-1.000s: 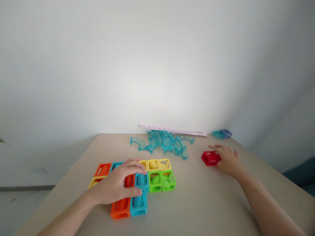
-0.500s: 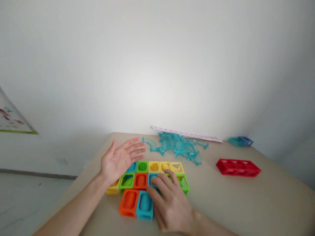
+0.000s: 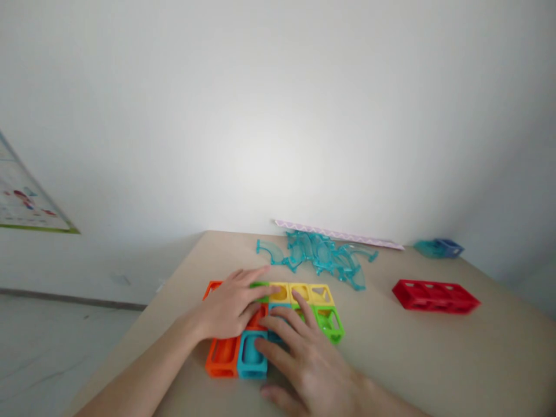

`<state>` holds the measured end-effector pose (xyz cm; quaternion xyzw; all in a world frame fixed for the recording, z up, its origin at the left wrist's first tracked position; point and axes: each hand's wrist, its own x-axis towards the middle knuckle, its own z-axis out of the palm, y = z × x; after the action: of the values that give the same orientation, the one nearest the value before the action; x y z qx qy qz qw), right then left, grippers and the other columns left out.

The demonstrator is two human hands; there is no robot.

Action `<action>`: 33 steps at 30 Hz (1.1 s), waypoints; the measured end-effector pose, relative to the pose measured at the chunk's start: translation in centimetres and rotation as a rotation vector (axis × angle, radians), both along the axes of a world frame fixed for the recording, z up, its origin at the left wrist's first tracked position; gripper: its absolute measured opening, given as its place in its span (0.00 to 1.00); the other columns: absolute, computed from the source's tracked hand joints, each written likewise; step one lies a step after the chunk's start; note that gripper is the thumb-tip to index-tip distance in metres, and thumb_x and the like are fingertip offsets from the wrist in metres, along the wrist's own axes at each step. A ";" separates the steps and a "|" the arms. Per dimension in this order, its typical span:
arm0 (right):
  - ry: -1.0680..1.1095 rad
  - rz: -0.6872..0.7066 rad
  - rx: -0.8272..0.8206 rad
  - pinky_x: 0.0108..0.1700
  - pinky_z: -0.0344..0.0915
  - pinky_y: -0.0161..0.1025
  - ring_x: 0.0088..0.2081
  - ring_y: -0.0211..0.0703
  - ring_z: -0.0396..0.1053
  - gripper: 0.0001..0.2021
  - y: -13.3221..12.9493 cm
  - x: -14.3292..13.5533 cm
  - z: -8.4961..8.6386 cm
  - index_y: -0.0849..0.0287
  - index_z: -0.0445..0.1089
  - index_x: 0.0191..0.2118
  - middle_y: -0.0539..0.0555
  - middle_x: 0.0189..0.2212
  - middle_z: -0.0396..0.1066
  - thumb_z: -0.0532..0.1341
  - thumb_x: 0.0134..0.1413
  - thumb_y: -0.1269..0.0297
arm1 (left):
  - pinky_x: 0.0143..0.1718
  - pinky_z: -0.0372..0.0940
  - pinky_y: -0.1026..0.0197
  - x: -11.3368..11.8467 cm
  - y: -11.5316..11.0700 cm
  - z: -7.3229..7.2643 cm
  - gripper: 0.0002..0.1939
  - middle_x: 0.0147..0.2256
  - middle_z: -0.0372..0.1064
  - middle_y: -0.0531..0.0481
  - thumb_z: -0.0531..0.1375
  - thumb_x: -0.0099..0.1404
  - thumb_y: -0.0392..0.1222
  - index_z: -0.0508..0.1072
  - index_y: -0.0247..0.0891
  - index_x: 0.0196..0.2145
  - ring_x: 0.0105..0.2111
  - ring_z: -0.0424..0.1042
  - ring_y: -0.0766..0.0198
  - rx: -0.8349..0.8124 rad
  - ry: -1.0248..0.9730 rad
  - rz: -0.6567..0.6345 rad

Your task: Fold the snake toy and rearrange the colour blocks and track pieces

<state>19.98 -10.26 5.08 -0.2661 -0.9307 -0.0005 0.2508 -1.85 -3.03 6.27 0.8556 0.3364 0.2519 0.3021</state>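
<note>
Diffuse, fairly muted light fills the room. The wall (image 3: pixel 260 139) is palest at its middle and falls to dull grey toward the right. Shadows on the surface (image 3: pixel 382 359) are faint and soft-edged, deeper close to the hands (image 3: pixel 310 359). Fine detail is smeared: the poster (image 3: pixel 30 200) is too soft to read, and the translucent teal pieces (image 3: pixel 324 255) blur together.

Two hands (image 3: pixel 230 307) (image 3: pixel 310 362), three red blocks (image 3: pixel 435 297)
</note>
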 end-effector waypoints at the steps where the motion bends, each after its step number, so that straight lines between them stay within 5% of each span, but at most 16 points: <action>1: -0.002 -0.015 -0.003 0.63 0.36 0.63 0.53 0.53 0.59 0.18 0.0 -0.1 -0.2 0.54 0.67 0.48 0.57 0.48 0.67 0.58 0.57 0.51 | 0.63 0.45 0.45 0.1 -0.2 -0.1 0.21 0.63 0.55 0.48 0.53 0.67 0.43 0.67 0.50 0.57 0.61 0.55 0.51 0.093 0.139 0.002; 7: -0.020 -0.019 0.004 0.63 0.41 0.60 0.47 0.46 0.62 0.06 0.0 -0.3 -0.6 0.54 0.68 0.37 0.53 0.43 0.67 0.60 0.58 0.58 | 0.57 0.57 0.48 0.8 -0.5 -0.2 0.19 0.56 0.64 0.47 0.49 0.69 0.46 0.68 0.50 0.55 0.55 0.64 0.54 0.268 0.335 0.040; 19: 0.044 0.181 0.126 0.62 0.54 0.49 0.52 0.43 0.64 0.05 -0.8 -0.2 -0.8 0.56 0.66 0.31 0.53 0.49 0.67 0.58 0.58 0.71 | 0.55 0.58 0.46 0.7 -0.5 0.2 0.19 0.55 0.64 0.45 0.51 0.68 0.52 0.69 0.50 0.54 0.54 0.64 0.51 0.269 0.366 0.014; 24: 0.307 0.033 0.073 0.55 0.65 0.44 0.54 0.48 0.64 0.06 -0.1 1.1 -0.8 0.58 0.62 0.39 0.62 0.52 0.66 0.60 0.56 0.69 | 0.60 0.55 0.51 0.6 -0.8 -0.1 0.27 0.59 0.61 0.48 0.53 0.66 0.38 0.57 0.48 0.62 0.59 0.58 0.56 0.269 0.182 -0.039; 28: 0.394 -0.169 0.079 0.55 0.64 0.50 0.53 0.49 0.66 0.08 1.1 1.2 -1.5 0.55 0.61 0.40 0.61 0.52 0.68 0.61 0.56 0.67 | 0.61 0.54 0.52 0.4 -1.1 -0.3 0.38 0.61 0.58 0.48 0.52 0.58 0.27 0.51 0.47 0.64 0.59 0.59 0.57 0.213 0.030 -0.122; 33: 0.393 -0.319 0.001 0.48 0.68 0.50 0.47 0.51 0.70 0.20 1.8 1.0 -2.0 0.56 0.59 0.50 0.61 0.47 0.71 0.63 0.55 0.56 | 0.58 0.58 0.52 0.5 -1.5 -0.1 0.35 0.58 0.62 0.43 0.60 0.55 0.37 0.58 0.40 0.60 0.55 0.63 0.51 0.060 -0.048 -0.068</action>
<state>20.95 -8.49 3.11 -0.4044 -0.8105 0.0111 0.4237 -1.35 -4.51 6.17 0.8689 0.2922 0.2719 0.2927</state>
